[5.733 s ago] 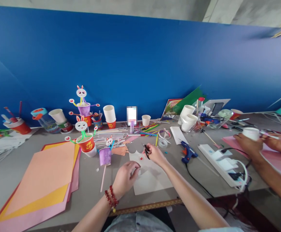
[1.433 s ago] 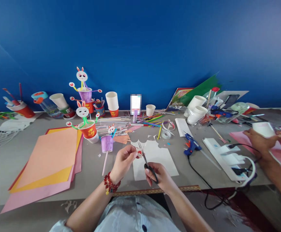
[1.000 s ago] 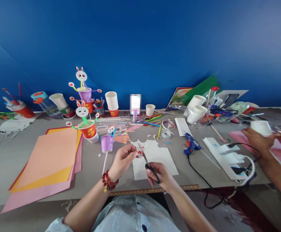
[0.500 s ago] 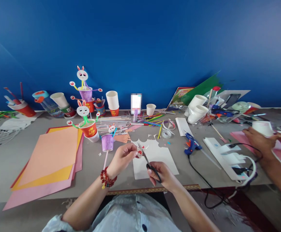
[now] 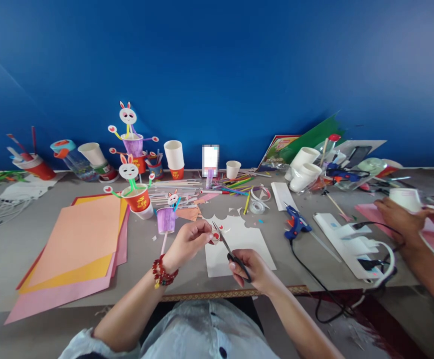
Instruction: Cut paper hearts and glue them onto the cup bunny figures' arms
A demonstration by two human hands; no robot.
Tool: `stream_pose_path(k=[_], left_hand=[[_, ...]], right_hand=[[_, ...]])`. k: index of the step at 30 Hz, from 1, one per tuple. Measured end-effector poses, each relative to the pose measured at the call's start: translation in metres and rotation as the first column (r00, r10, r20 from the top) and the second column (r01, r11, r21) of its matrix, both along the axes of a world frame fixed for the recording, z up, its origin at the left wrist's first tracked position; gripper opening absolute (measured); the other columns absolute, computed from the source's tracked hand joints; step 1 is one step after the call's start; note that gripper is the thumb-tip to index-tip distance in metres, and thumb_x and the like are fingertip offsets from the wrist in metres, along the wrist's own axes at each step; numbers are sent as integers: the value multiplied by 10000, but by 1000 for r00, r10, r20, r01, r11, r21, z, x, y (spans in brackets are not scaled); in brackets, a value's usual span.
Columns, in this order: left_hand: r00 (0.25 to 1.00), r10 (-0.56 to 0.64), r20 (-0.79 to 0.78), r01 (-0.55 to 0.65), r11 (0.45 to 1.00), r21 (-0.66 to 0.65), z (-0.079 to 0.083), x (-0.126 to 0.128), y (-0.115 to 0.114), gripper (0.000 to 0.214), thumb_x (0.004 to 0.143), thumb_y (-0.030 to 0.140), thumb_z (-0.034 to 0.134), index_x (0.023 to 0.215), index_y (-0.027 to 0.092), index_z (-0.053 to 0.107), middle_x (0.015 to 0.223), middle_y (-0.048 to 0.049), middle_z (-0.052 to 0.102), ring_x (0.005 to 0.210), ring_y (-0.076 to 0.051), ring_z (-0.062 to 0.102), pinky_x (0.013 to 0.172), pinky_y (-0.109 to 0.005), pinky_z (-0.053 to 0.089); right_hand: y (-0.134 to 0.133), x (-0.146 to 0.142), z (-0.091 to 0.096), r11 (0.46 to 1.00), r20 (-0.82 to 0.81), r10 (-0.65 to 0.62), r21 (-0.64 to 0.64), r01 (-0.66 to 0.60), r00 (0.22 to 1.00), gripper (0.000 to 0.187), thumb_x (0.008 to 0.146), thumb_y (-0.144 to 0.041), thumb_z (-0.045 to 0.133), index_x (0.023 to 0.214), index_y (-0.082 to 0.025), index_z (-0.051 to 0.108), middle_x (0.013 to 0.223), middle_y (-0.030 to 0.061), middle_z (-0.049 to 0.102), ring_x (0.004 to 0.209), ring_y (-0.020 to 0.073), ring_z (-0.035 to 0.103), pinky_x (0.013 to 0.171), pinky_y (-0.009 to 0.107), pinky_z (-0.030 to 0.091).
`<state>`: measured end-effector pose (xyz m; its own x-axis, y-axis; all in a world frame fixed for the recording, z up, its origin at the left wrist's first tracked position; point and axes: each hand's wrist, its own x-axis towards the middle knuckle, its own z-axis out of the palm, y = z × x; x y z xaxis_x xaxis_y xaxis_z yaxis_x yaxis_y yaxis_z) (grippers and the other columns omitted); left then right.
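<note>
**Scissor blades at the right edge of the heart-marked paper piece, between both hands**

Far left of the work area: stack of colored paper [image 5: 85, 234], peach sheet on top, yellow and pink showing beneath. Right of it, a red paper cup [image 5: 139, 200] with a green-limbed rabbit figure rising out of it. Next, a purple paper cup [image 5: 166, 221], with a pale straw running down from its base toward the person.

Left hand [image 5: 190, 243]: closed, thumb and fingers pinching the heart-marked paper piece [image 5: 216, 236], which sits just off the fingertips on their right.

Scissors [image 5: 225, 243]: long axis diagonal, tips up and left, handles down and right. Blades lie alongside the piece, over the white sheet [image 5: 250, 249]; contact and blade gap too small to call. The piece is up-left of the right hand [image 5: 253, 271], which grips the black handles. Left hand is nearer the piece; right hand reaches it only through the blades.

Further right: blue glue gun [image 5: 296, 223] on the tabletop, then the white power strip [image 5: 346, 248] with plugs in. Far right, a co-worker's hand [image 5: 401, 217] holds a white paper cup [image 5: 405, 199].
</note>
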<state>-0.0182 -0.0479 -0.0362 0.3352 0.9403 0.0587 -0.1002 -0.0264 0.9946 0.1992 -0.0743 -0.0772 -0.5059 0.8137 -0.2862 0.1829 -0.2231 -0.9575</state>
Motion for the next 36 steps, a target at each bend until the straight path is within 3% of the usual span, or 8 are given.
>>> stream_pose_path(k=[36], left_hand=[[980, -75, -186, 81, 997, 20, 15, -4, 9, 105, 841, 234, 601, 759, 169, 599, 750, -30, 657, 713, -147, 593, 654, -241, 439]], right_hand=[[4, 13, -7, 998, 15, 59, 24, -60, 998, 556, 749, -717, 649, 613, -209, 468, 412, -50, 494, 381, 75, 381, 428, 233, 235]])
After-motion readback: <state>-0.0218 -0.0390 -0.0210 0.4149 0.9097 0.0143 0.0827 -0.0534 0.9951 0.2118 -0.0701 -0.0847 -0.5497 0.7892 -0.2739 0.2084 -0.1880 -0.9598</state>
